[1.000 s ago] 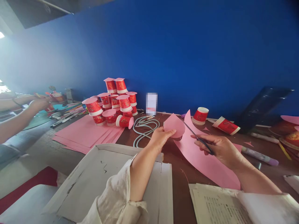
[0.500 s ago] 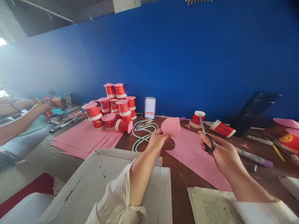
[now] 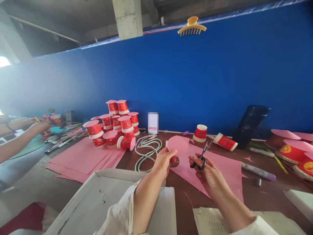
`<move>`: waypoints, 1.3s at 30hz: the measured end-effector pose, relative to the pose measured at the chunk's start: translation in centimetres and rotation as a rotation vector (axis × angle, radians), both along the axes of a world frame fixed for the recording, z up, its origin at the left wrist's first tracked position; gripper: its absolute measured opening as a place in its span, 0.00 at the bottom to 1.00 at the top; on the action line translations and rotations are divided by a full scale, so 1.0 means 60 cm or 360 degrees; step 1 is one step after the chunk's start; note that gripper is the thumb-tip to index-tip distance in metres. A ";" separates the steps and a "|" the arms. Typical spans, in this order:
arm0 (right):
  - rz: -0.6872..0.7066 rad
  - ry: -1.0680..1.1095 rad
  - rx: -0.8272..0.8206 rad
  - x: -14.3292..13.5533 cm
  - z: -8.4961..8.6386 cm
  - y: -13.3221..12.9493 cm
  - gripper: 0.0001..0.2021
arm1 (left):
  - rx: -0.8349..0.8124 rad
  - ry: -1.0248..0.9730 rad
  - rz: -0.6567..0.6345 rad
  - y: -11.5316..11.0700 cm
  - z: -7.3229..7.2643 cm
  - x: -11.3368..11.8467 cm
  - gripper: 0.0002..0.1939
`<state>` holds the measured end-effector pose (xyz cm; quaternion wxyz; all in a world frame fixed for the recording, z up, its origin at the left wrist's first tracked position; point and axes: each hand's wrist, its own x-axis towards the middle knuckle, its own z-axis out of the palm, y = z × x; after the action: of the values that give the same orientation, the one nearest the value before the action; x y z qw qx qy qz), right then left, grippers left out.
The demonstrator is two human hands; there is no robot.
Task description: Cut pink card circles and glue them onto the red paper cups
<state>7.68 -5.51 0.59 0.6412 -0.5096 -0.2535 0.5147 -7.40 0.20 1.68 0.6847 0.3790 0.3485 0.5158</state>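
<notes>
Far left of the cable [image 3: 148, 153], another person's hand [image 3: 42, 126], grip too small to tell. Nearer on the cable's left, a pile of pink sheets [image 3: 75, 155], apparently uncut. Just left of the cable, a stack of red cups [image 3: 126, 124], mostly upturned and topped with pink paper, so probably done in that respect. Just right of the cable, left hand [image 3: 163, 160] pinching a pink piece [image 3: 178, 146]: rounded along one side, cornered at upper right, hence seemingly part-trimmed. Farther right of the cable, a standing cup [image 3: 200, 133], without pink paper in view. Next along from the cable, scissors [image 3: 202, 162] grasped by the handles in the right hand [image 3: 210, 177], blades clear of the piece. Right of the cable too, a notched pink sheet [image 3: 231, 173], largely uncut; then a toppled cup [image 3: 225, 142], likewise untopped by the look. Farthest right of the cable, more topped cups [image 3: 292, 153].
</notes>
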 end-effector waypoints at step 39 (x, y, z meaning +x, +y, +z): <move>0.0306 -0.0476 -0.0077 0.032 -0.011 0.010 0.30 | -0.0178 -0.0387 0.0292 0.069 -0.045 0.094 0.12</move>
<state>9.62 -4.92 -0.07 0.5318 -0.5692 -0.3811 0.4980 -1.77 4.31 -1.01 0.6919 0.2418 0.3243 0.5980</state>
